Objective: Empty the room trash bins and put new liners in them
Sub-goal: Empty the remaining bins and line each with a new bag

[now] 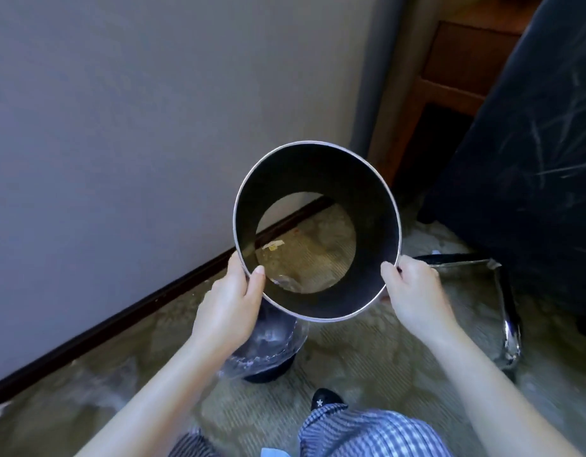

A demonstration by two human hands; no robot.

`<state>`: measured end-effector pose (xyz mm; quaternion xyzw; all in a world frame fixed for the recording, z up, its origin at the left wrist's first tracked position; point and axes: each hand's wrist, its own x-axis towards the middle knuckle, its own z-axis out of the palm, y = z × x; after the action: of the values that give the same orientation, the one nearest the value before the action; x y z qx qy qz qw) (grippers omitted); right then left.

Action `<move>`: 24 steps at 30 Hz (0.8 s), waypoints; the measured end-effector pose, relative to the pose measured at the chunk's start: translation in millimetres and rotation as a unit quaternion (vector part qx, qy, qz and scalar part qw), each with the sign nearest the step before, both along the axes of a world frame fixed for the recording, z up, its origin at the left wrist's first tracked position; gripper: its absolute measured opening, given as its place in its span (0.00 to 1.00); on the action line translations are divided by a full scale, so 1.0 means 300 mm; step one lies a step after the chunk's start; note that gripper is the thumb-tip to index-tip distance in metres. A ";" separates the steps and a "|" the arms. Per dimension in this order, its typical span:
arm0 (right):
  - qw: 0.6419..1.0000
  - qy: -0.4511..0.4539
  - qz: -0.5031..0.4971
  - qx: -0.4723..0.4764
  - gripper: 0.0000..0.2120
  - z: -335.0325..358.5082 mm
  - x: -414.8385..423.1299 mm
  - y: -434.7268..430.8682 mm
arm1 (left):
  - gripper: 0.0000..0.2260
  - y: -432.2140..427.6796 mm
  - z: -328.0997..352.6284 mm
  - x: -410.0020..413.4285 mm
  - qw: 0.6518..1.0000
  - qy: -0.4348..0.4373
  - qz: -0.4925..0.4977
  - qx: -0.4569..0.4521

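I hold a black cylindrical bin shell (370, 206) with a silver rim, tilted toward me above the floor. Its bottom is open, and carpet shows through it. My left hand (230, 301) grips the rim at the lower left, thumb inside. At the lower right of the rim, my right hand (413, 291) grips it too. Below the shell, under my left hand, a dark round bin (268, 347) covered in clear plastic liner stands on the carpet. A small scrap of paper (273, 247) lies on the carpet, seen through the shell.
A grey wall (120, 127) with a dark baseboard (120, 316) runs along the left. A large dark upholstered piece (532, 143) and a shiny chrome frame (510, 334) stand to the right. Wooden furniture (449, 77) is behind. My shoe (324, 400) is on the patterned carpet.
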<state>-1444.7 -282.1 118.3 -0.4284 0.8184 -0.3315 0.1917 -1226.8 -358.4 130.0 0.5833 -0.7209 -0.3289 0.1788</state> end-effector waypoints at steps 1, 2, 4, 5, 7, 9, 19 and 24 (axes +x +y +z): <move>1.000 0.001 0.012 -0.005 0.19 0.015 0.042 0.007 | 0.13 0.017 0.016 0.048 1.000 -0.013 0.009 -0.010; 1.000 0.001 0.024 -0.009 0.18 0.029 0.087 0.017 | 0.13 0.035 0.025 0.094 0.999 -0.026 0.017 -0.019; 0.999 -0.003 0.047 -0.004 0.18 0.035 0.175 0.035 | 0.14 0.076 0.022 0.185 0.998 -0.043 0.034 -0.024; 0.998 -0.008 0.056 0.003 0.18 0.026 0.214 0.042 | 0.13 0.098 0.013 0.227 0.998 -0.046 0.043 -0.018; 0.998 -0.019 0.066 0.016 0.18 -0.017 0.278 0.047 | 0.12 0.132 -0.027 0.302 0.997 -0.050 0.058 0.002; 0.997 -0.019 0.073 0.028 0.18 -0.081 0.324 0.037 | 0.10 0.144 -0.094 0.361 0.994 -0.056 0.085 0.030; 0.992 -0.004 0.071 0.105 0.18 -0.261 0.370 -0.116 | 0.12 0.012 -0.299 0.390 0.988 -0.056 0.123 0.078; 0.990 -0.019 0.069 0.119 0.21 -0.316 0.348 -0.205 | 0.13 -0.073 -0.357 0.365 0.986 -0.048 0.129 0.097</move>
<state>-1340.2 -343.6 23.6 -0.4513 0.8169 -0.2260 0.2790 -1117.3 -380.5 22.9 0.7011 -0.6119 -0.3430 0.1276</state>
